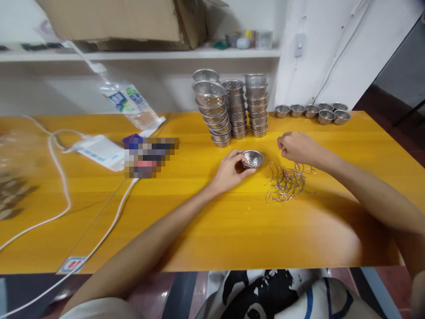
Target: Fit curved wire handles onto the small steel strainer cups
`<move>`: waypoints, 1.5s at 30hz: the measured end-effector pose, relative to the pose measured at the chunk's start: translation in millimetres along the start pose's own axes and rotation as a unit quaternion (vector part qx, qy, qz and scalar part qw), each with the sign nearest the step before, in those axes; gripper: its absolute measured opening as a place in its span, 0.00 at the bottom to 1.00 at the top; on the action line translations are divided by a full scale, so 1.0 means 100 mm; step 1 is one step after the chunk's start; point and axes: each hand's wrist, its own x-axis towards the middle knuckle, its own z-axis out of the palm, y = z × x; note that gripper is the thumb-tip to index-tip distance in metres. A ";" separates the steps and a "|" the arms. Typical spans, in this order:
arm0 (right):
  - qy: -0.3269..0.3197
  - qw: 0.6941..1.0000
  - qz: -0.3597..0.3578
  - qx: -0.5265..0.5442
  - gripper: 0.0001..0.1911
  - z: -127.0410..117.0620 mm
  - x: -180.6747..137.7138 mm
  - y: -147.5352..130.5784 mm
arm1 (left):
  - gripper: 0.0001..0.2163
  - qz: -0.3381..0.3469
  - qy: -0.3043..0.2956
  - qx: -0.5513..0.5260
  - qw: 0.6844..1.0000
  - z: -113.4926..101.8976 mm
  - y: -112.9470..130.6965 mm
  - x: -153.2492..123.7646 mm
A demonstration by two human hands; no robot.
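No readable text.
Plastic bottle label point(125, 101), upper left: print too blurred. Tabletop sticker point(72, 264), lower left: red-blue-white, illegible.

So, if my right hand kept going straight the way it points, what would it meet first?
Probably the base of the rightmost tall stack of metal cups. Your right hand points roughly that way, but depth is unclear and it might pass just in front.

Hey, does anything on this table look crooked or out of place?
The leftmost stack of perforated metal cups leans left, its cups nested unevenly, unlike the straighter rightmost stack. The curved wires lie in a loose tangle.
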 end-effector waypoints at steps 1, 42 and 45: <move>0.022 1.000 -0.004 0.022 0.15 -0.03 0.00 0.02 | 0.18 -0.009 0.006 -0.029 1.000 0.00 0.03 -0.01; 0.040 0.832 -0.112 0.542 0.24 0.43 0.08 -0.45 | 0.19 0.037 -0.053 -0.059 0.996 0.04 0.23 -0.01; -0.038 0.794 -0.157 0.586 0.26 0.41 0.13 -0.37 | 0.19 0.015 -0.058 -0.089 0.994 0.03 0.20 0.01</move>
